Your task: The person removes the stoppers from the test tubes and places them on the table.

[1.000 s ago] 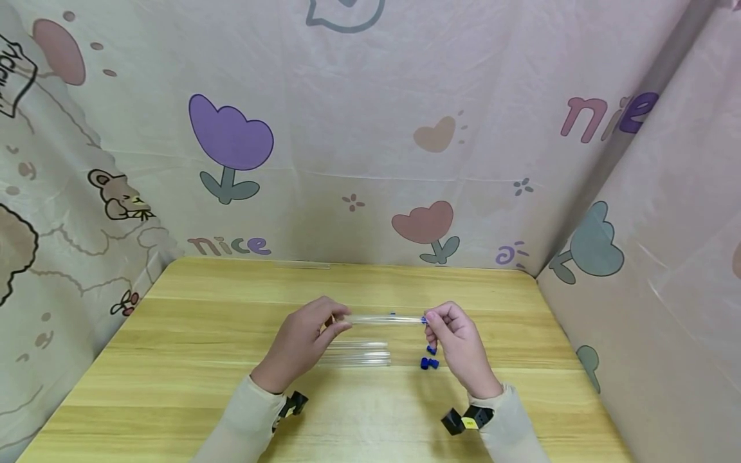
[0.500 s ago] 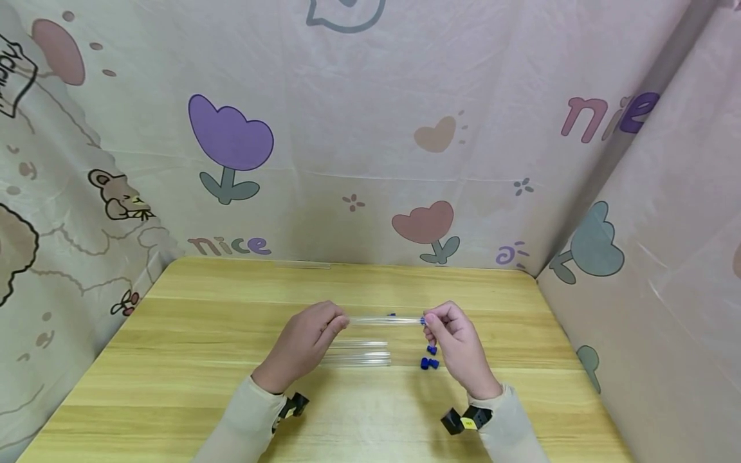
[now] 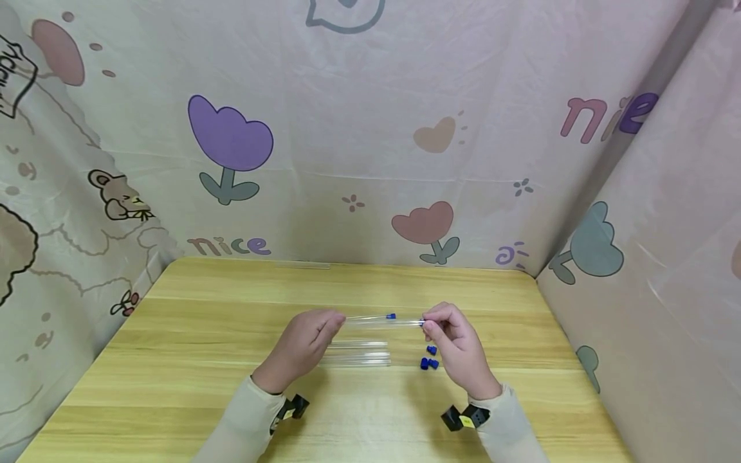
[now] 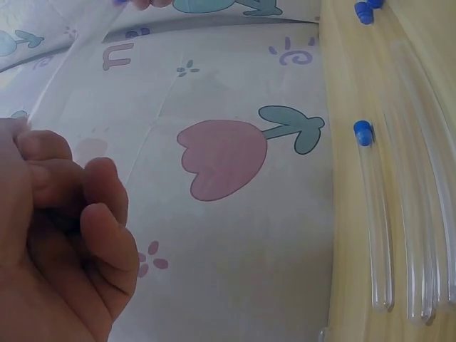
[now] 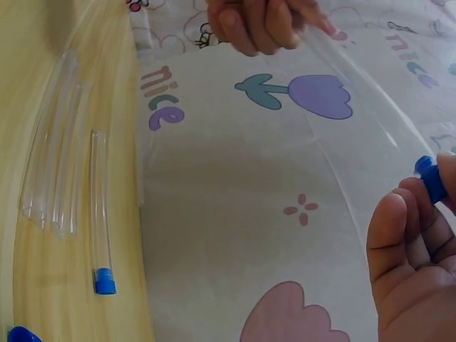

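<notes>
Lowered a bit, one tube (image 3: 382, 323) is gripped by the left hand (image 3: 303, 341), its cap (image 5: 429, 179) by the right hand (image 3: 457, 347); other tubes (image 3: 365, 360) are partly hidden, loose caps (image 3: 425, 363) scattered nearby.

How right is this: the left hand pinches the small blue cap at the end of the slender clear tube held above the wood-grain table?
Wrong hand: the right hand pinches the small blue cap at the end of the slender clear tube; the right wrist view shows it.

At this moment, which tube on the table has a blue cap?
The single tube lying next to the tube cluster, on its far side: a blue cap sits on its end, while the cluster's tubes show none.
</notes>
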